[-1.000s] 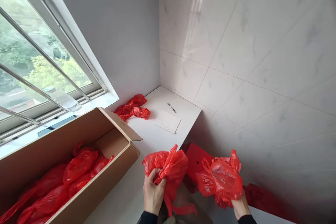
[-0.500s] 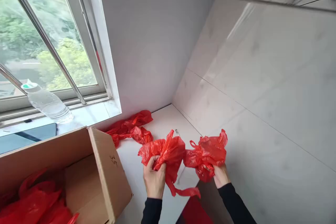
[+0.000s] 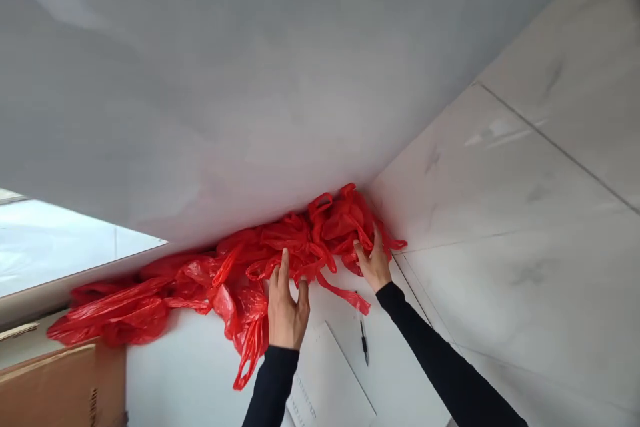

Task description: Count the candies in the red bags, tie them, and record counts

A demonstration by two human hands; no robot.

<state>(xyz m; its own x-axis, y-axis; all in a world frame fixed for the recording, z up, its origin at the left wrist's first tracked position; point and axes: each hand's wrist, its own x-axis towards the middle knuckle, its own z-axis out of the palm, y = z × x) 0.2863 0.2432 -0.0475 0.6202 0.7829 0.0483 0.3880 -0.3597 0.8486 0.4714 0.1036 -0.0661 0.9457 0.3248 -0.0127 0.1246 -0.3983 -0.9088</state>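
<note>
A heap of crumpled red plastic bags (image 3: 235, 267) lies along the back wall on a white counter (image 3: 180, 373), reaching into the corner. My left hand (image 3: 286, 307) lies on the bags near the middle of the heap, fingers stretched out flat. My right hand (image 3: 373, 260) presses on the bags in the corner, fingers spread. Neither hand grips a bag. Both arms wear black sleeves.
A sheet of paper (image 3: 325, 387) and a pen (image 3: 364, 341) lie on the counter between my arms. A cardboard box (image 3: 55, 383) shows at the lower left. A tiled wall (image 3: 525, 213) rises on the right, a plain wall behind.
Both hands carried their red bags forward to the wall and let them go on the heap; the fingers are now flat. The view swung toward the corner, losing the window and most of the box.
</note>
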